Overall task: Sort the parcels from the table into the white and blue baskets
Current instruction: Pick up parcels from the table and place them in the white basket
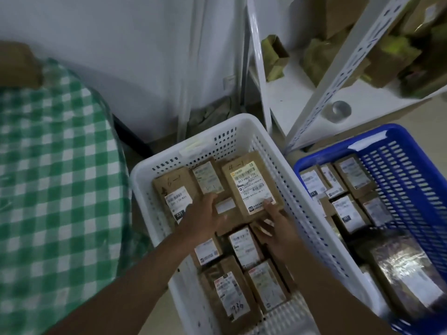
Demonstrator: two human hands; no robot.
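On the left of the frame I see the table [55, 165] under a green-and-white checked cloth, with a brown cardboard box [18, 65] at its upper-left corner. In the lower middle stands the white basket [147, 170], packed with brown parcels bearing white labels. My left hand [205, 213] reaches into it, fingers relaxed and spread, resting on the parcels near the basket's centre; it grips nothing that I can see. Just to its right, my right hand [275, 226] lies with fingers straight, the fingertips [268, 204] touching the lower edge of the top parcel [251, 184], a brown one marked "4-1" with a large white label, lying flat on the others in the basket's upper right part. Further right, touching the white basket's side, is the blue basket [411, 165], also holding labelled parcels and one shiny wrapped package [404, 269]. In the upper right, a white shelf rack [302, 97] carries more boxes.
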